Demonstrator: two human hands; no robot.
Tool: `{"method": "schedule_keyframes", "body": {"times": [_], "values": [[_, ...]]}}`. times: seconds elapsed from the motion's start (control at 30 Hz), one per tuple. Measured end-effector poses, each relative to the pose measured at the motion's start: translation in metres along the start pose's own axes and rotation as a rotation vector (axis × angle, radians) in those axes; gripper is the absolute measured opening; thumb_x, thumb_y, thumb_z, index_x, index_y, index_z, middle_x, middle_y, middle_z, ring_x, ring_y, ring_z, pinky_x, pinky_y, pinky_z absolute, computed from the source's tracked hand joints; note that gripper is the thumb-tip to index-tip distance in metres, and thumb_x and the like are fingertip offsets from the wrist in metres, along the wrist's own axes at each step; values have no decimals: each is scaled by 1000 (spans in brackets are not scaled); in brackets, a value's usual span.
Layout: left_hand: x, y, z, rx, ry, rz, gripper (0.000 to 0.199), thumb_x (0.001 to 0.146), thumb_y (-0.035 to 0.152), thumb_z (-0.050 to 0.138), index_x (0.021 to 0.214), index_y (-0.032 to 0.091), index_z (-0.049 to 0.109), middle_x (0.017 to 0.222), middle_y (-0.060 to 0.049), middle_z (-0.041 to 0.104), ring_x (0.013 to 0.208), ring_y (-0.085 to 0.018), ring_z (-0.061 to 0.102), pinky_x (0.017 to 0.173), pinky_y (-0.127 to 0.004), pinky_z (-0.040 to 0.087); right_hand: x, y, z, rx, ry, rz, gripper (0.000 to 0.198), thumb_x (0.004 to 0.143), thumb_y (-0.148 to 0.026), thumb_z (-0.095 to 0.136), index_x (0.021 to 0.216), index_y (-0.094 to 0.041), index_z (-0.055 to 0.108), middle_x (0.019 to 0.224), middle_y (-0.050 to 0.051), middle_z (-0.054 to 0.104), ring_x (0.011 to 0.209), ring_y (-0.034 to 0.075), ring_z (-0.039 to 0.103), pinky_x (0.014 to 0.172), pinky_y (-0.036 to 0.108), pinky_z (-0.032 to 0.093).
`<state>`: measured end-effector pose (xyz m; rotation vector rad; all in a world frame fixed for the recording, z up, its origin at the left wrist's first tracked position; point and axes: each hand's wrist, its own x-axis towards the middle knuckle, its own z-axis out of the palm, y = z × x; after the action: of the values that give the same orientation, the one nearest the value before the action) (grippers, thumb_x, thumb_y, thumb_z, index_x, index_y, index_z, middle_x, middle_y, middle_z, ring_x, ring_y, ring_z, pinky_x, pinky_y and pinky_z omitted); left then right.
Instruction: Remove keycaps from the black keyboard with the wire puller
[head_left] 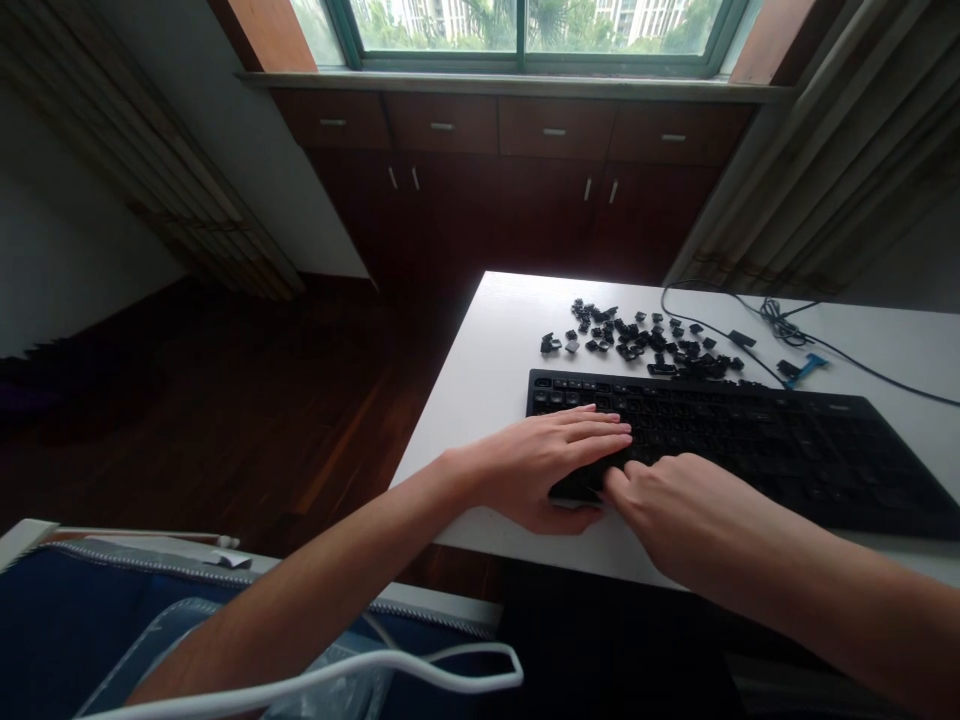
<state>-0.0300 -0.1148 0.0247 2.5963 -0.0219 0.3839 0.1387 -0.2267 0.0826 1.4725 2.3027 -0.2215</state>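
Farthest left of the grip, and nearer the viewer, lies a blue cloth [56,625] in a pale frame. Beyond it, well left of both hands, hangs a curtain [187,170] above a dark wood floor [247,430]. A white cord [375,658] runs in a loop below the left forearm, well apart from the hands.

The left hand [551,460] lies over the left end of the black keyboard [765,450], fingers straight and close together, thumb spread from them along the near edge. It is not closed around anything. The table [472,410] shows bare white on its left side. Straight ahead of the hands, past the table, stand a cabinet [495,210] and a window [450,25].

Just beyond the fingers, past the keyboard's far edge, black keycaps [634,350] lie scattered and partly heaped. The right hand [664,505] is curled narrow at the keyboard's near edge, just beside the left thumb; its fingertips are hidden, so whether it holds anything cannot be told. The keyboard extends well to its right.

Beyond and right of the right hand are a black cable [780,320], partly bundled, and a blue tool [808,370] near the keyboard's far edge
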Motion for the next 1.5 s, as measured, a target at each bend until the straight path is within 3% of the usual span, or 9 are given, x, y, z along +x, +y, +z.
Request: {"method": "schedule_keyframes", "body": {"times": [0.17,0.4,0.6,0.73,0.83,0.97,1.1,1.5], "values": [[-2,-5,2,-54,56,14,72,87,37,60,149,9,37,154,-14,44,148,-23,35,128,-41,23,0,-10,8,26,-7,64,28,85,2,42,92,-17,61,79,6,68,63,24,68,51,34,20],[0,-4,2,-8,27,25,65,89,33,56,145,2,45,150,-15,49,147,-22,36,129,-36,19,-1,-27,12,102,-67,233,33,83,5,36,93,-15,59,81,9,68,66,25,70,50,33,19],[-1,-4,4,-10,40,20,62,90,33,57,145,7,45,150,-14,50,147,-22,37,128,-40,23,1,-9,6,148,-67,143,23,87,-4,43,87,-19,60,79,6,69,67,28,68,53,35,20],[-1,-6,5,3,33,47,64,88,31,60,145,4,45,148,-16,51,146,-24,38,128,-38,21,2,6,6,108,-16,64,23,86,-5,45,89,-21,61,80,4,69,68,27,68,54,34,21],[-1,-7,6,6,49,41,63,89,32,59,145,5,46,148,-15,51,146,-24,38,127,-38,22,-1,2,20,9,66,20,24,84,-3,45,87,-20,60,74,3,65,58,25,65,51,34,20],[-2,-7,7,-5,60,39,61,90,32,58,145,8,46,149,-14,51,147,-23,36,127,-39,23,-7,-17,43,-215,278,116,23,78,1,48,83,-20,55,69,3,58,49,23,59,46,32,17],[-2,-7,6,-20,78,56,59,91,31,57,143,4,47,147,-15,53,146,-22,38,127,-38,22,-8,-29,48,-238,398,153,26,72,3,54,76,-22,47,64,0,51,45,19,54,44,30,16],[0,-7,4,-11,48,51,64,86,26,61,143,0,48,146,-17,53,145,-24,39,128,-36,19,0,-39,42,-377,398,231,24,73,-7,58,71,-23,40,60,1,48,49,18,53,45,28,27]]}}
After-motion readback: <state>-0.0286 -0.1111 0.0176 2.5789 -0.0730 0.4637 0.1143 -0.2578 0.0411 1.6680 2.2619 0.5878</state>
